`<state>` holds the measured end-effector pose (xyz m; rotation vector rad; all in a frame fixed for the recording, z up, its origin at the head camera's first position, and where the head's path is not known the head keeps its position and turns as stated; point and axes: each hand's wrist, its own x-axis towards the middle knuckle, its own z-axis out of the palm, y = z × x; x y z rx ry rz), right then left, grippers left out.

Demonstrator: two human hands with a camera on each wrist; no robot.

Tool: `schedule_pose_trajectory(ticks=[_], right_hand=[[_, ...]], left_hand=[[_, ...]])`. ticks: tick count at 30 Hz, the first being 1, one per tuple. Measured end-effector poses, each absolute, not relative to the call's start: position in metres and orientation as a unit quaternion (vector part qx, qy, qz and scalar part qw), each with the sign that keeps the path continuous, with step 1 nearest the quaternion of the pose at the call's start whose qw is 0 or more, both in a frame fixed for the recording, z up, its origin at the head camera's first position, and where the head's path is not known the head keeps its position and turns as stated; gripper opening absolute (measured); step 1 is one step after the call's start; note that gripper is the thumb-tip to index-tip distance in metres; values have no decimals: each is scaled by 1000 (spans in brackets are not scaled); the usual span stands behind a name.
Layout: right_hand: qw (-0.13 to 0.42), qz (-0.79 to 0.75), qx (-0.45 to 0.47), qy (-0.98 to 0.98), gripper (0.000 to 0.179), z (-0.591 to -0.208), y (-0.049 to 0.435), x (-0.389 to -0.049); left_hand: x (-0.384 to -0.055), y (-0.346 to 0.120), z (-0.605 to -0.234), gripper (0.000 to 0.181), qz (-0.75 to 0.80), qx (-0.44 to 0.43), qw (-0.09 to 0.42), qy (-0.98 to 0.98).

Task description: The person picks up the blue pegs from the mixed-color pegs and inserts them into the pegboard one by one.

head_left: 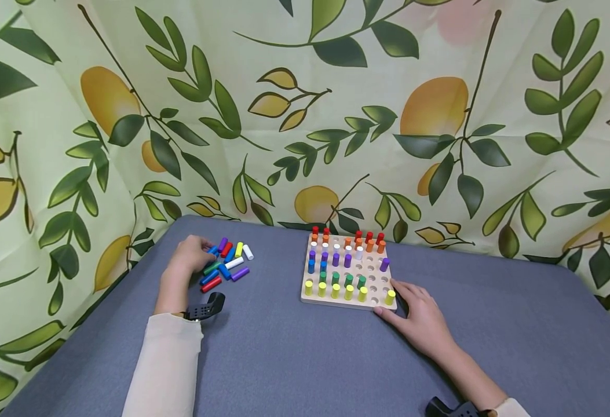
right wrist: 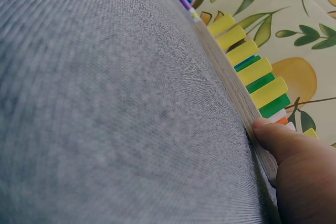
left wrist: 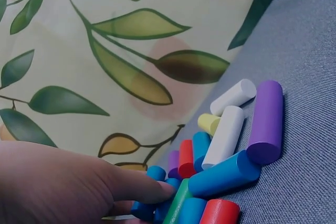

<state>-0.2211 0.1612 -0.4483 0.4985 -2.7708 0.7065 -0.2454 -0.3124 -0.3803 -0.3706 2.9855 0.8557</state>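
At the left of the table my left hand [head_left: 189, 255] reaches into a loose pile of coloured pegs. Its fingers pinch a blue peg [left wrist: 143, 210] at the pile's left side, partly hidden behind the index finger. Beside the fingertips lie a green peg [left wrist: 178, 201] and another blue peg [left wrist: 224, 173]. My right hand [head_left: 418, 313] holds the near right corner of a wooden pegboard [head_left: 336, 303], the thumb against its front edge and the fingers along its right side. Rows of red, orange, white, purple, blue, green and yellow pegs stand upright in the board, with some bare holes between them.
The pile also holds a red peg [head_left: 211, 284], a purple peg [head_left: 240, 274] and a white peg [head_left: 248, 252], all lying flat. Grey cloth [head_left: 284, 359] covers the table. A leaf-patterned curtain [head_left: 294, 162] hangs behind the table's back edge.
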Motion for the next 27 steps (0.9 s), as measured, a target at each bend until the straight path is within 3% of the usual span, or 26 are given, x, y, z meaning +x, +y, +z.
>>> schedule_pose_trajectory(ticks=[13,27], right_hand=[[117,240,171,-949,77,-449,161,-222],[110,235,172,-950,77,-447,161,-221]], left_hand=[[-244,-305,-366,42,271,-110,-3,956],[-244,-269,-351,37,285,-5,-23,958]])
